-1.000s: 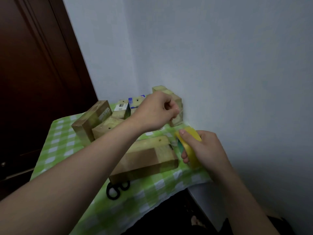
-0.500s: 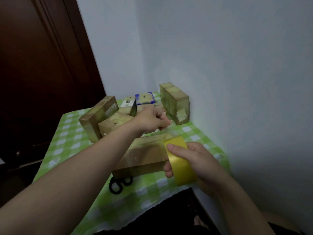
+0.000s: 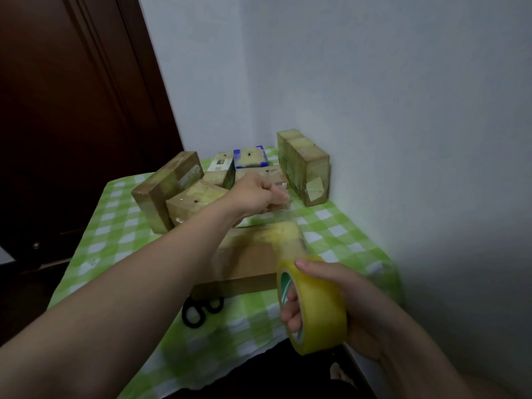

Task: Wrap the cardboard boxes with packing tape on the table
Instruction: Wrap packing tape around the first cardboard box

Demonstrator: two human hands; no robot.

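A long flat cardboard box (image 3: 244,260) lies in the middle of the table, its top partly covered with yellowish tape. My right hand (image 3: 339,300) grips a yellow roll of packing tape (image 3: 313,306) near the table's front edge, fingers through its core. A clear strip of tape (image 3: 290,226) stretches from the roll up toward my left hand (image 3: 259,194), which pinches the strip's end above the box's far side.
Several taped boxes stand at the back: a tall one (image 3: 305,165) against the right wall, a slanted one (image 3: 167,188) on the left, a blue-edged one (image 3: 250,156). Black scissors (image 3: 201,309) lie under the long box's near edge. The green checked tablecloth (image 3: 115,223) ends close in front.
My right hand has pulled the roll back toward me and lower, drawing out more tape. My left hand has moved away, down toward the box's far side, still pinching the tape's end.
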